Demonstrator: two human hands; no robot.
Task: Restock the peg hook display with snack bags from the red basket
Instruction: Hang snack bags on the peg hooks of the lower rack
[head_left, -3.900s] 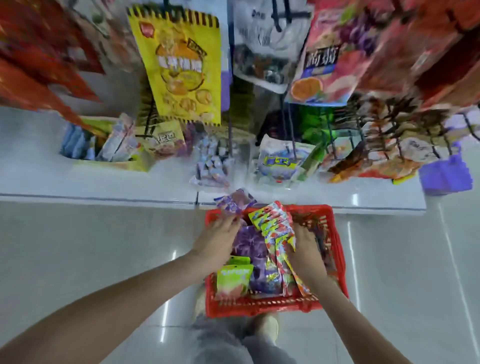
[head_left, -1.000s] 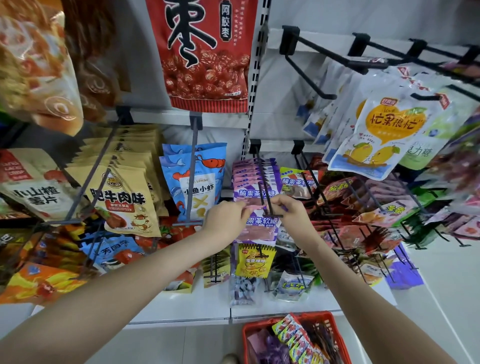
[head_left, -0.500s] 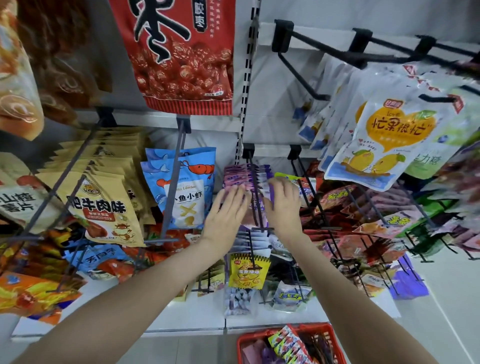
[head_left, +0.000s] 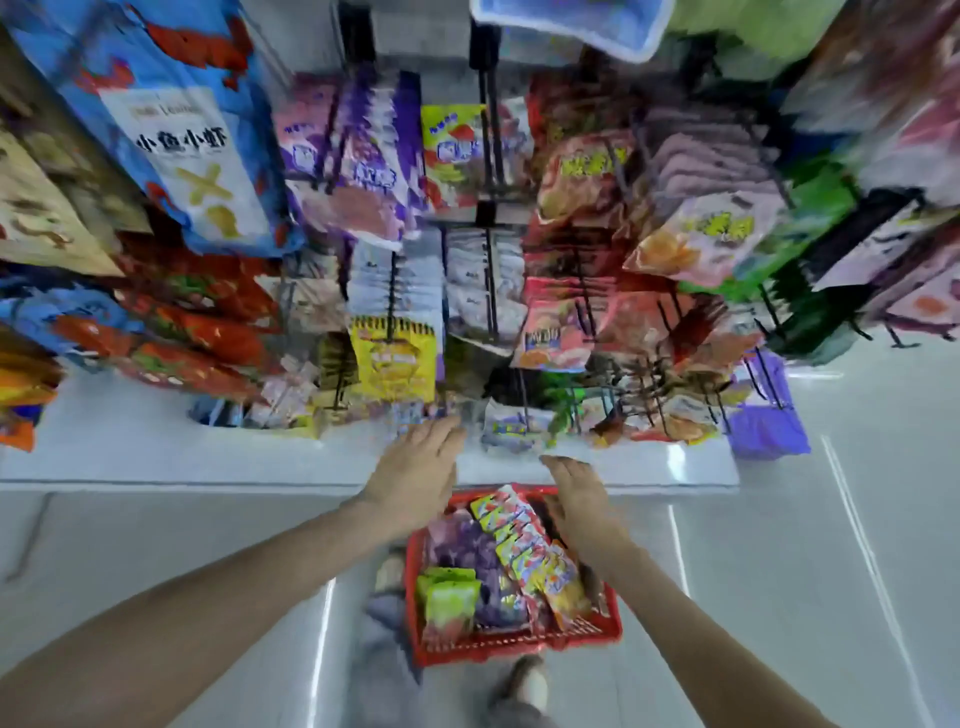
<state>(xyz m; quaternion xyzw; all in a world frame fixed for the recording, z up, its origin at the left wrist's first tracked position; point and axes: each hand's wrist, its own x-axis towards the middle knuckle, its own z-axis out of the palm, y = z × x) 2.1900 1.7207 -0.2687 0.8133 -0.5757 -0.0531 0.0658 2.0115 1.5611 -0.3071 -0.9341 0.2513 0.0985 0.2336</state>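
Head view, red basket (head_left: 519, 647) crammed, purple, green, rainbow-striped snack bags (head_left: 519, 545)

Both bare forearms reach forward. The left hand (head_left: 415, 475) and right hand (head_left: 582, 506) are flat, fingers straight, palms down, side by side yet apart, both empty.

We count two hands, one left hand (head_left: 415, 470) and one right hand (head_left: 579, 501); one red basket (head_left: 519, 643); two green bags (head_left: 450, 605) showing inside it; and one purple basket (head_left: 769, 434). The hanging bags are too blurred to count.
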